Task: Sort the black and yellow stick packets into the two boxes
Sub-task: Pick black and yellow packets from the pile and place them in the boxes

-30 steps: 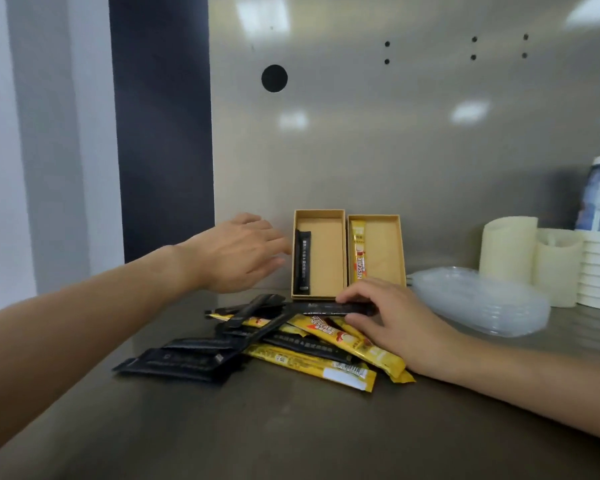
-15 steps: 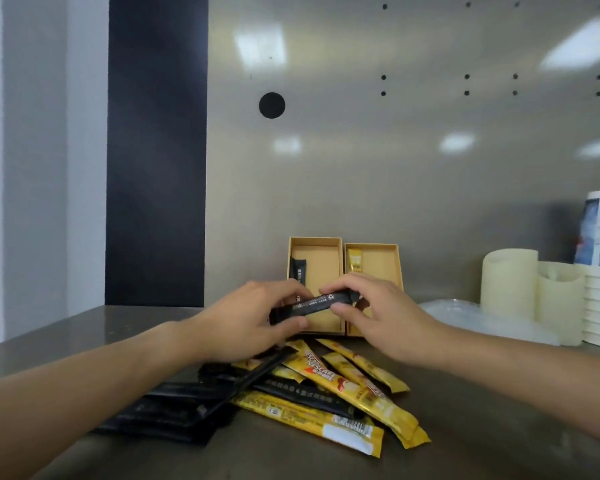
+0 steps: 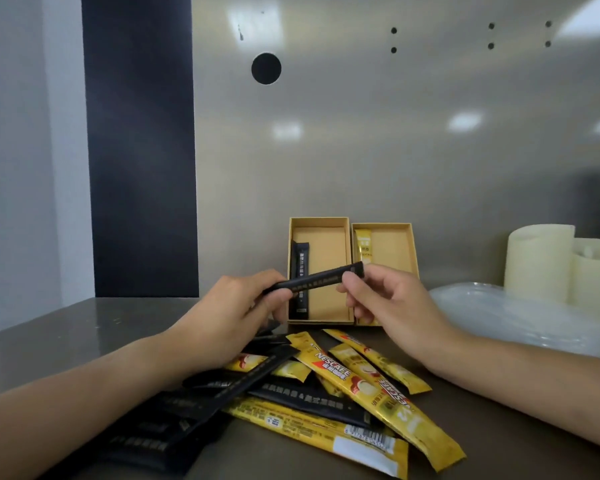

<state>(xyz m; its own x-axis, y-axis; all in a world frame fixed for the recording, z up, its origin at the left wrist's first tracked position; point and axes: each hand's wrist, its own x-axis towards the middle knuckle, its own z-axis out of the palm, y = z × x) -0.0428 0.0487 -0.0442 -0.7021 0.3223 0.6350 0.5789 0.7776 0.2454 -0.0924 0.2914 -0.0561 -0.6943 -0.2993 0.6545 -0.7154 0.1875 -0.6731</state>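
Hands meet above the near edge of the two boxes, sharing one black stick packet [image 3: 314, 282]. Left hand [image 3: 236, 317] pinches the lower left end of that packet between thumb and fingertips; right hand [image 3: 392, 306] pinches the raised right end, so the packet is tilted, right end higher. Compared with half a second ago, the packet has been lifted slightly and its right end now stands higher against the boxes; one second ago the same packet lay on the counter under the right hand while the left hand was over by the left box. Left box [image 3: 329, 237] holds one black packet [image 3: 299, 289] laid lengthwise against its left wall, partly hidden behind the held packet. Right box [image 3: 395, 244], touching the left box side by side, holds one yellow packet [image 3: 363, 249] against its left wall; its lower part is hidden by the right hand. Contents of both boxes match the earlier pictures. Unsorted pile [image 3: 326, 393] of black and yellow packets lies on the steel counter [image 3: 66, 334] in front of the boxes, crossed over one another, black mostly to the left, yellow to the right; its layout appears unchanged. Stacked clear lids [image 3: 513, 317] and cream cylinders [image 3: 537, 261] stand to the right, well apart from the pile.
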